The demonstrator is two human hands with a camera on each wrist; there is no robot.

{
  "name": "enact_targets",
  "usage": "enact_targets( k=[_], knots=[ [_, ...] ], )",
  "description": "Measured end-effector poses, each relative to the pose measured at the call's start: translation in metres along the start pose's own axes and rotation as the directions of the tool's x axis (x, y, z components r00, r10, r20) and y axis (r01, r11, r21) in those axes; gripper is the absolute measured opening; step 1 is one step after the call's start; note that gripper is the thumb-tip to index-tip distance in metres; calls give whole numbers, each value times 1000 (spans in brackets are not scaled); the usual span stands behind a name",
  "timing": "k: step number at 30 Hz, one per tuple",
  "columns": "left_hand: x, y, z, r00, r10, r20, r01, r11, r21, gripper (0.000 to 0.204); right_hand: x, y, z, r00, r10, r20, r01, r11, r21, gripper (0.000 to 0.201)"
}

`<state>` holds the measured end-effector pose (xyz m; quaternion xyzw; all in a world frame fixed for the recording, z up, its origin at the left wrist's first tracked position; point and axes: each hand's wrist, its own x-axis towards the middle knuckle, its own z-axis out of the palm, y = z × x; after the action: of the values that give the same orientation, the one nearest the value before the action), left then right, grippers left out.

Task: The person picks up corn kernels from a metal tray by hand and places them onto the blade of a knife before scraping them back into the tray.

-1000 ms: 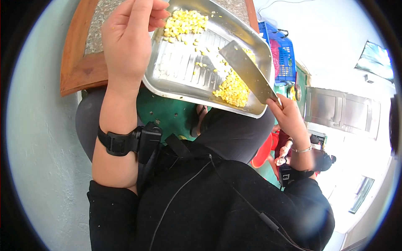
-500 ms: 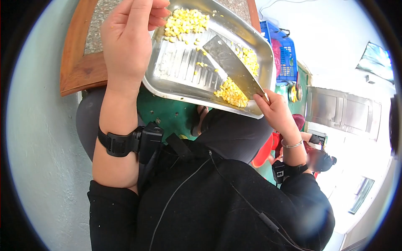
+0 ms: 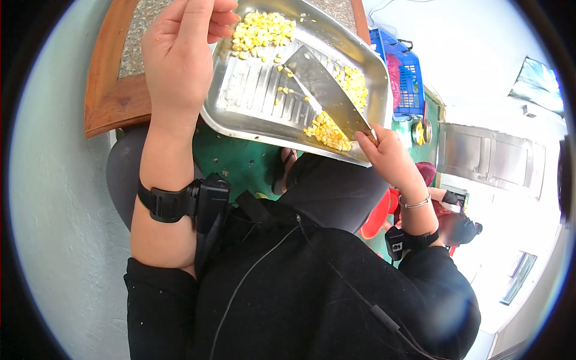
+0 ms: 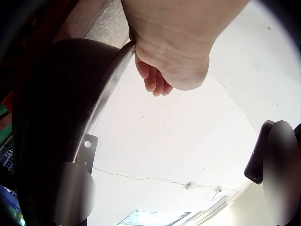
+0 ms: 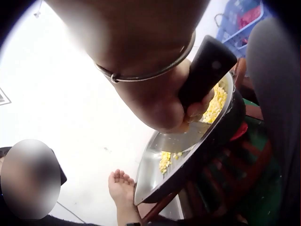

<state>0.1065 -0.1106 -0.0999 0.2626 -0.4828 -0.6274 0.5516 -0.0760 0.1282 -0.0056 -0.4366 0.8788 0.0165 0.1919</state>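
Observation:
My right hand point(image 3: 387, 156) grips the black handle point(image 5: 207, 70) of a cleaver point(image 3: 327, 90). Its broad steel blade slants across the right part of a ribbed metal tray point(image 3: 240, 129). Corn kernels point(image 3: 327, 132) lie along the near side of the blade, and more kernels point(image 3: 353, 84) show on its far side. Another heap of kernels point(image 3: 262, 31) sits at the tray's far left, with a few loose ones between. My left hand point(image 3: 180, 66) is beside the tray's left rim, fingers loosely bent and nothing seen in them; the head view cuts off its thumb tip.
Under the tray's far side is a wood-edged table point(image 3: 117, 99) with a speckled top. A blue crate point(image 3: 411, 84) stands beyond on the right. Below are my knees and the green floor point(image 3: 234, 156). Another person point(image 3: 456, 225) and a red basin point(image 3: 377, 217) are at the right.
My right hand has moved left with the cleaver, and its blade has swung from the tray's right side toward the middle, uncovering kernels behind it. The left hand has stayed almost still.

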Motion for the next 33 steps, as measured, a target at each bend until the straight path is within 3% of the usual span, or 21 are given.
enact_targets(
  k=[9, 14, 16, 18, 20, 23, 26, 33],
  knots=[
    [-2, 1, 1, 1000, -18, -12, 18, 1000, 22, 30, -27, 16, -36, 975, 176, 133, -181, 983, 26, 25],
    [-3, 4, 1, 1000, 3, -7, -2, 998, 66, 30, -32, 26, -50, 993, 92, 79, -98, 993, 71, 25],
    [-4, 4, 2, 1000, -4, -14, 5, 996, 84, 30, -29, 18, -57, 965, 246, 96, -254, 964, 81, 24],
    [-4, 3, 1, 1000, -5, -16, 6, 997, 73, 30, -22, 19, -50, 975, 219, 35, -222, 968, 114, 23],
    [-3, 3, 2, 1000, -5, -11, 6, 998, 63, 30, -14, 14, -43, 993, 100, -69, -92, 990, 111, 22],
    [-3, 5, 2, 1000, 8, -5, -7, 996, 94, 30, -4, 4, -35, 998, 8, -59, -8, 1000, -4, 22],
    [-2, 4, 1, 1000, -4, -9, 4, 997, 82, 31, 2, 2, -26, 997, -37, -65, 39, 999, 25, 21],
    [-1, 4, 1, 1000, -17, 3, 16, 998, 56, 30, 3, 3, -23, 1000, 15, 2, -15, 1000, 3, 23]
  ],
)
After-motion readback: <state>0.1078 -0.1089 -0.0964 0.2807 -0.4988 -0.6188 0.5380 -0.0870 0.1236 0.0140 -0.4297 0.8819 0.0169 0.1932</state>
